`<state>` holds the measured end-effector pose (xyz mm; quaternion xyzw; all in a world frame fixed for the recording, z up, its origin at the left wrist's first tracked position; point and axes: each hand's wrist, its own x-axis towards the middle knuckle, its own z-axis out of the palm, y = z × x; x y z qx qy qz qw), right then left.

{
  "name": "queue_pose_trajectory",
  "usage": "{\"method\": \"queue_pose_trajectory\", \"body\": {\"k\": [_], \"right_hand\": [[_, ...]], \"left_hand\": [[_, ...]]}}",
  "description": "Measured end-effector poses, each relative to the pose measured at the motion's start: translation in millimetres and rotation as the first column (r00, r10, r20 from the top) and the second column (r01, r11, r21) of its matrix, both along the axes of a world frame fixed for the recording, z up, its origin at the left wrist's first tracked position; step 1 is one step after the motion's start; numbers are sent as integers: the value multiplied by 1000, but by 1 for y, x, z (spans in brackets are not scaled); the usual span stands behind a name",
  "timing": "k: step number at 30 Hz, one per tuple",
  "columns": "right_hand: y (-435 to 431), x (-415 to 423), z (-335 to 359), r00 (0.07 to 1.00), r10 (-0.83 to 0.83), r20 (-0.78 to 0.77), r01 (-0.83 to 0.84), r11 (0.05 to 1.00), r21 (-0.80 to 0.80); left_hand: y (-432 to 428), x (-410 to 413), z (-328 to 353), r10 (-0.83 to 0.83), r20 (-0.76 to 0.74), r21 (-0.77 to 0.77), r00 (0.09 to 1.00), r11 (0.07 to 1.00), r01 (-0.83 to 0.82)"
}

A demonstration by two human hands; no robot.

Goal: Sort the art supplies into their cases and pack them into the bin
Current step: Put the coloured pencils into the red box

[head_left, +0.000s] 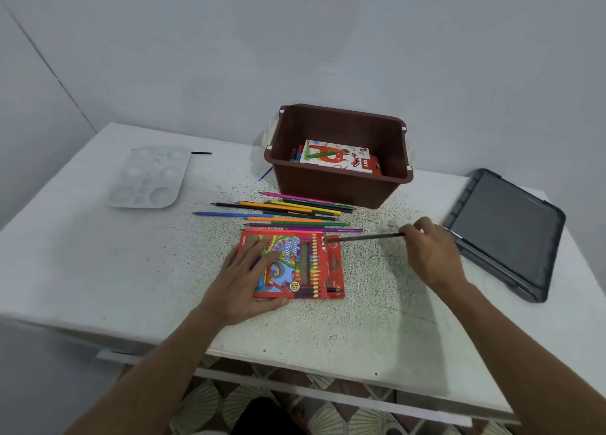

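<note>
Soft, even light; faint shadows, wide-angle bending at edges, slight blur.

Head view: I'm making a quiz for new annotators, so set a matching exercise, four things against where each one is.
Things:
1. oil pastels box
2. paint palette
3. dark pencil
4. colour pencil case

Places:
A. under the left hand
B. in the brown bin
C. on the table, far left
D. pinched by the right hand

Pairs: 1-B, 2-C, 3-D, 4-A.
</note>
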<state>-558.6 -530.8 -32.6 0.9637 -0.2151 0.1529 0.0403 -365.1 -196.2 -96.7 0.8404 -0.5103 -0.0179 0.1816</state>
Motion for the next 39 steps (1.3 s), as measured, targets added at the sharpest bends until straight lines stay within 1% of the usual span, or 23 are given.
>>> {"method": "queue_pose_trajectory", "body": {"k": [4,7,13,18,20,23,26,28,33,39], "right_hand": [[5,-29,-4,998,59,-15,-60,997,-44],[16,-37,-8,994,94,-53,-96,994,-45],[58,-31,-20,972,229,-43,-227,972,55],[106,-16,-36,948,307,78,-317,918,239],[119,-10,-41,945,309,102,-326,900,289],[125,-5,-42,951,274,146,-308,897,318],[122,-5,-40,958,230,171,-282,868,410],[119,-5,-38,958,238,156,-284,847,449],[113,1,-33,945,301,130,-326,817,475],[107,6,-29,946,314,78,-306,792,528]], "left_hand": [[0,1,-1,5,3,5,1000,1000,-5],[1,1,-2,10,7,23,1000,1000,-10],[0,0,-1,10,-10,17,1000,1000,-10],[1,0,1,13,-18,21,1000,1000,-13],[0,0,2,16,-14,33,1000,999,-15],[0,0,1,20,-7,42,1000,999,-20],[1,-1,0,24,-3,45,1000,999,-24],[1,-1,-1,23,-6,39,1000,999,-23],[1,-1,-2,27,-3,41,1000,999,-27],[0,-1,-3,34,-2,44,999,998,-34]]}}
